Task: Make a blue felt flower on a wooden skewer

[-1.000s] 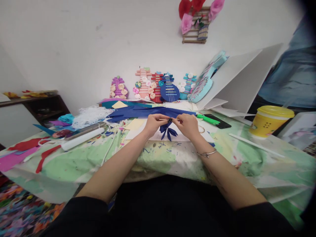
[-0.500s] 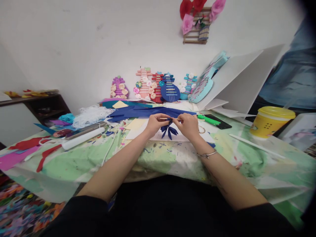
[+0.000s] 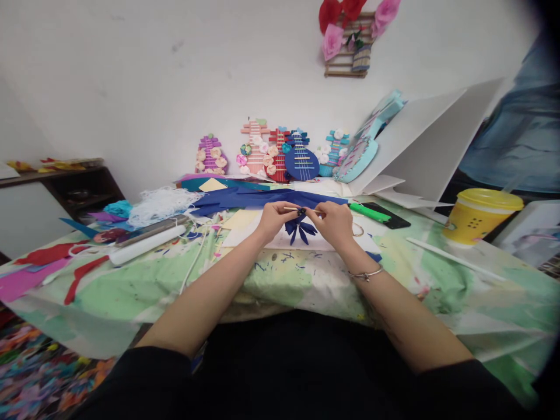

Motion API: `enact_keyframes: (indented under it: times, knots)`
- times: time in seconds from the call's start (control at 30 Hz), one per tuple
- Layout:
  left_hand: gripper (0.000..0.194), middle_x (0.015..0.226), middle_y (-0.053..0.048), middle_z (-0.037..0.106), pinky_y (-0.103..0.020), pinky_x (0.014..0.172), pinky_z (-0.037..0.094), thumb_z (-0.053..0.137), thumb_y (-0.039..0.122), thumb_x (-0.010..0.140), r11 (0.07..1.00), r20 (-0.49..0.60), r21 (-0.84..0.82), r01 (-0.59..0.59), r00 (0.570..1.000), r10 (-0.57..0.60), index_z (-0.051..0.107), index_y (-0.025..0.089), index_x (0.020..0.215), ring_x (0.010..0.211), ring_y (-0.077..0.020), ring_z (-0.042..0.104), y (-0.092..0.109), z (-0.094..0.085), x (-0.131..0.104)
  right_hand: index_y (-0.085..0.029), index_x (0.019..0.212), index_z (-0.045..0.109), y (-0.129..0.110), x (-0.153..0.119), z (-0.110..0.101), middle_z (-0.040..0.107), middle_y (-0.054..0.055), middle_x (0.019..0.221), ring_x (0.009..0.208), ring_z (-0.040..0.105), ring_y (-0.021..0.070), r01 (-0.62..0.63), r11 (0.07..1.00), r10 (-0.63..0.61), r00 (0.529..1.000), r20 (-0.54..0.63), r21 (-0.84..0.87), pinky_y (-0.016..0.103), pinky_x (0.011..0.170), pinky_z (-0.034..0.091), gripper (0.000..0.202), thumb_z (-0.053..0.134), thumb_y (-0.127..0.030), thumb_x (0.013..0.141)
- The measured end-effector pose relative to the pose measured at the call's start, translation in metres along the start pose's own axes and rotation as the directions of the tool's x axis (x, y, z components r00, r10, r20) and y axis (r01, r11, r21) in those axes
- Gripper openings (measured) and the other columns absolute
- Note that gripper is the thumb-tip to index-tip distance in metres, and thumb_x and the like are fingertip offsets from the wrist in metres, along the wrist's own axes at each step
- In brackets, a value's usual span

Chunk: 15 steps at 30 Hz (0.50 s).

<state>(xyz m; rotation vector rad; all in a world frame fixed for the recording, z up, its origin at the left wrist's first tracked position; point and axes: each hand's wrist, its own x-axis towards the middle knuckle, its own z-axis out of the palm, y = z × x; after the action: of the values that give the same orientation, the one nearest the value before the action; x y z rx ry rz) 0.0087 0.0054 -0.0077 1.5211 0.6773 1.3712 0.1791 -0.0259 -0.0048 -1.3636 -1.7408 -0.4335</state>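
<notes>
Close together over a white board (image 3: 242, 238), my two hands pinch at a thin wooden stick (image 3: 290, 209). Dark blue paper with petal-like cut strips (image 3: 301, 231) is gathered round the stick's middle and hangs below it. My left hand (image 3: 276, 219) has its fingers closed on the stick's left part, at the paper's edge. Thumb and fingers of my right hand (image 3: 334, 221) are closed on the stick's right part, close to the paper. The fingers partly hide where the paper meets the stick.
Dark blue sheets (image 3: 245, 198) lie behind my hands. A green marker (image 3: 370, 212) and a dark phone (image 3: 396, 217) are to the right, with a yellow-lidded cup (image 3: 483, 219) beyond. White string (image 3: 164, 204) is heaped at left. Decorated paper instruments (image 3: 301, 160) lean on the wall.
The hanging blue petals have turned and spread differently, sitting slightly higher under the stick. Both hands stay in nearly the same place, with small finger movements.
</notes>
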Motion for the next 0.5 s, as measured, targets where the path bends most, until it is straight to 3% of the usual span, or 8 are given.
enact_keyframes:
  times: [0.5]
  knots:
    - [0.034, 0.073, -0.007, 0.073, -0.028, 0.066, 0.05, 0.085, 0.034, 0.054, 1.0, -0.009, 0.0, 0.012, 1.0, -0.012, 0.073, 0.013, 0.077, 0.066, -0.0159, 0.066, 0.0009, 0.0011, -0.0017, -0.018, 0.062, 0.064, -0.002, -0.0016, 0.0003, 0.067, 0.006, 0.066, 0.065, 0.055, 0.0167, 0.007, 1.0, -0.006, 1.0, -0.017, 0.012, 0.032, 0.065, 0.025, 0.047, 0.049, -0.053, 0.091]
